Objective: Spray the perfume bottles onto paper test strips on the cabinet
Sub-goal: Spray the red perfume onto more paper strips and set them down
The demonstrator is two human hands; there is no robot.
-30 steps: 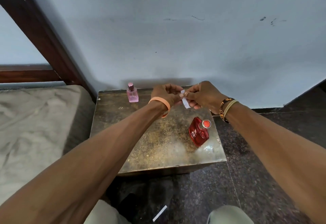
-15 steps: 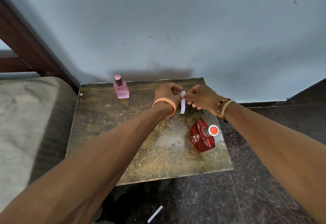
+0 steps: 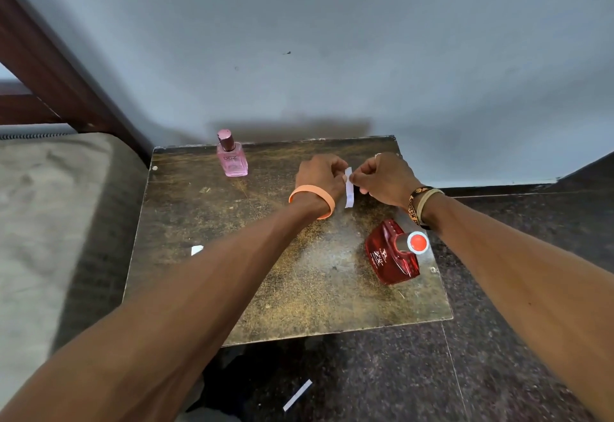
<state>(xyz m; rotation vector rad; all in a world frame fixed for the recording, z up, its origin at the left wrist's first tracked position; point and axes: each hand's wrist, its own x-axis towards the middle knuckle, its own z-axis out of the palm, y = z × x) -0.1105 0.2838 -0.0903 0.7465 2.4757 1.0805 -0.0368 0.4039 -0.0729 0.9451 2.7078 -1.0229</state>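
Both my hands meet above the far middle of the worn brown cabinet top (image 3: 299, 288). My left hand (image 3: 320, 174) and my right hand (image 3: 385, 179) each pinch the upper end of a thin white paper strip (image 3: 348, 189), which hangs down between them. A small pink perfume bottle (image 3: 231, 154) with a rose cap stands upright at the far left of the cabinet. Nearer to me on the right stands a red perfume bottle (image 3: 392, 257) with a silver collar and red top, close under my right wrist.
A small white paper scrap (image 3: 196, 250) lies on the cabinet's left side, partly hidden by my left forearm. Another white strip (image 3: 297, 395) lies on the dark stone floor in front. A mattress (image 3: 50, 222) and wooden bed frame sit left; a grey wall stands behind.
My view has dropped and moved closer to the cabinet. My hands have lowered slightly with the strip, which now hangs straight down. Both bottles stay put.
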